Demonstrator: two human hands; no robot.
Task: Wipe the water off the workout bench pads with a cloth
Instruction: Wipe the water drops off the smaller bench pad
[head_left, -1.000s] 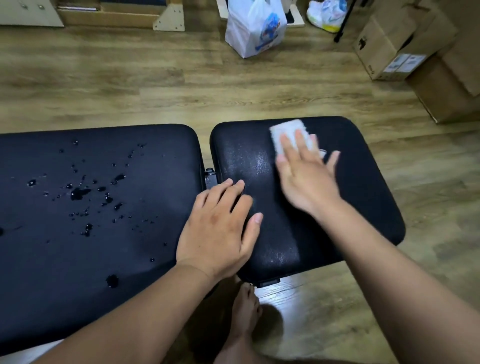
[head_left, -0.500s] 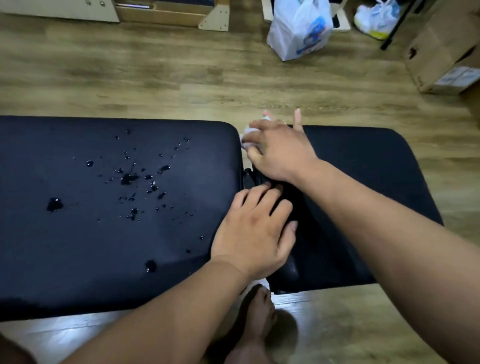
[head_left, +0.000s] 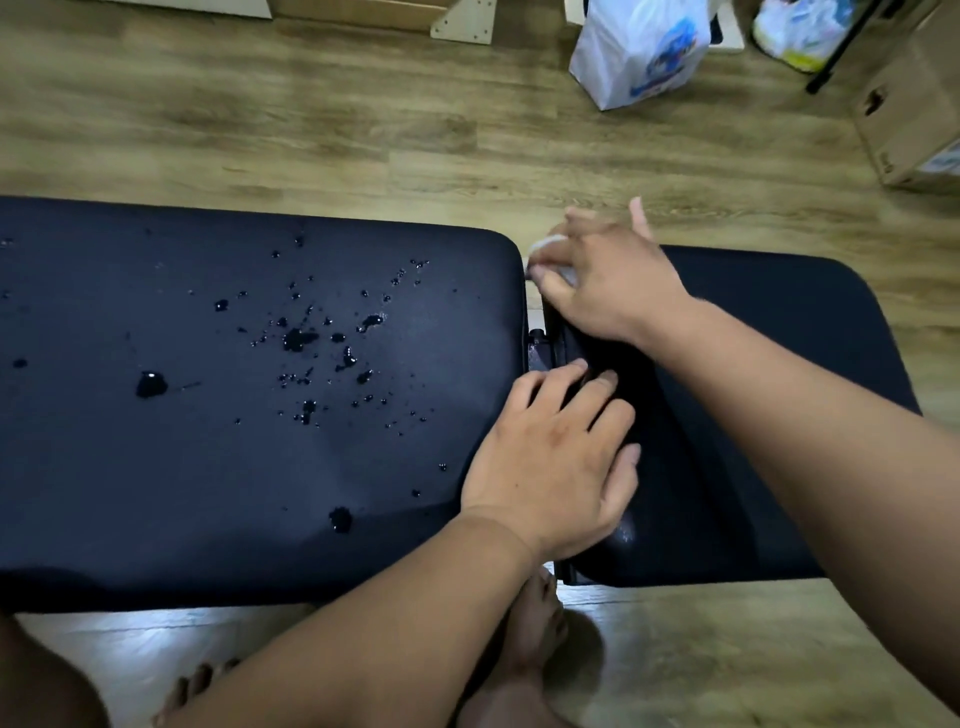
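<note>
Off the near edge of the bench (head_left: 78, 530) bare feet (head_left: 532, 629), left hand (head_left: 556, 462) lay spread across long pad (head_left: 441, 312) and short pad (head_left: 789, 415), water drops (head_left: 300, 339) dotted the long pad, right hand (head_left: 615, 283) clutched the cloth (head_left: 549, 243) at the short pad's far-left corner, mostly hiding it, plastic bag (head_left: 641, 52) beyond.

Dim, soft indoor light on my feed; pale glare off the floor (head_left: 156, 636) at bottom, wide-angle bowing at edges, right hand (head_left: 613, 280) slightly motion-blurred.

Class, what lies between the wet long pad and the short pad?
Head view: a narrow gap showing a dark metal bracket; the left hand spans it.
</note>
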